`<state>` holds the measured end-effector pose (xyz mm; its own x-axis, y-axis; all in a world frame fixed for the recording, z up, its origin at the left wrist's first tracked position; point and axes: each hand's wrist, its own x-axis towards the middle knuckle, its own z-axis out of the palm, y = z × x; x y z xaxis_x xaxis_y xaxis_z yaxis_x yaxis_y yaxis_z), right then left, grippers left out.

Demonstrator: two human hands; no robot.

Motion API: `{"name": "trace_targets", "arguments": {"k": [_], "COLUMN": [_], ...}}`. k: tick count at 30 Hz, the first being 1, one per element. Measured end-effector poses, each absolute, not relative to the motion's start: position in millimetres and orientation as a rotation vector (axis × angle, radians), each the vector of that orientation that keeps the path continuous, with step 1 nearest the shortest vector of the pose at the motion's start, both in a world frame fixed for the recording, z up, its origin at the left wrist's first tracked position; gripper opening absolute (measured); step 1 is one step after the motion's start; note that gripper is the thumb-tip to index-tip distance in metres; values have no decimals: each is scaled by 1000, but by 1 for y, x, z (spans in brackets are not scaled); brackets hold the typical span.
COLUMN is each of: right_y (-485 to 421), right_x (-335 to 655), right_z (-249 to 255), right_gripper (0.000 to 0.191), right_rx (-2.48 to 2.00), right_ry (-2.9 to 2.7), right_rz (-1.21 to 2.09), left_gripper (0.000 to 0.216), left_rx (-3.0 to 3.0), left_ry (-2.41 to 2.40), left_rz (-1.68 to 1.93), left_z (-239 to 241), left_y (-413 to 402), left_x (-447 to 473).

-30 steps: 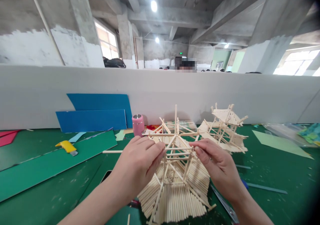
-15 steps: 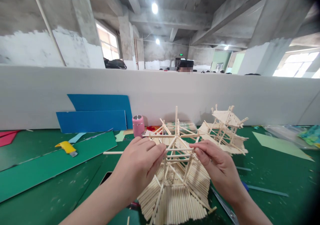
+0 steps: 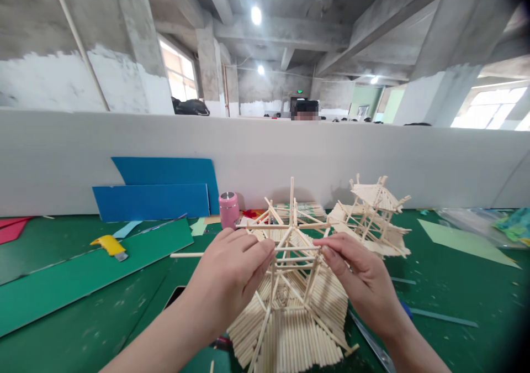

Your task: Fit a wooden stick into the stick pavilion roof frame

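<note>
A pavilion model (image 3: 292, 334) built from thin wooden sticks stands in front of me, its lower roof lined with closely laid sticks. My left hand (image 3: 236, 268) is closed on a long wooden stick (image 3: 187, 255), whose free end juts out to the left. Between my two hands a stick spans level across the front of the upper frame. My right hand (image 3: 356, 268) pinches at that stick's right end, beside the top of an upright post. Its fingertips cover the joint there, and the left fingertips hide the other end.
A smaller finished-looking stick pavilion (image 3: 375, 215) stands behind on the right. To the left lie a yellow utility knife (image 3: 110, 246) and a long green board (image 3: 83, 276). A pink flask (image 3: 229, 210), blue boards (image 3: 153, 201) and a white partition (image 3: 265, 146) are behind. Scissors (image 3: 372, 342) rest by my right wrist.
</note>
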<state>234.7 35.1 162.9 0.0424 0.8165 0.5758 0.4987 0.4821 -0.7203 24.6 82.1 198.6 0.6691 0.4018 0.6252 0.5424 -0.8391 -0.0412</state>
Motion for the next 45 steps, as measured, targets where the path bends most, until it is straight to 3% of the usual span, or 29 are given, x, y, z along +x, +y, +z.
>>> {"name": "trace_targets", "arguments": {"k": [45], "right_y": [37], "right_x": [231], "right_z": [168], "right_gripper": [15], "right_rx": [-1194], "right_ry": [-1623], "right_rz": [351], "left_gripper": [17], "left_rx": [-2679], "left_ry": [-792], "left_rz": [-934], "left_z": [197], "left_y": [80], "left_x": [24]}}
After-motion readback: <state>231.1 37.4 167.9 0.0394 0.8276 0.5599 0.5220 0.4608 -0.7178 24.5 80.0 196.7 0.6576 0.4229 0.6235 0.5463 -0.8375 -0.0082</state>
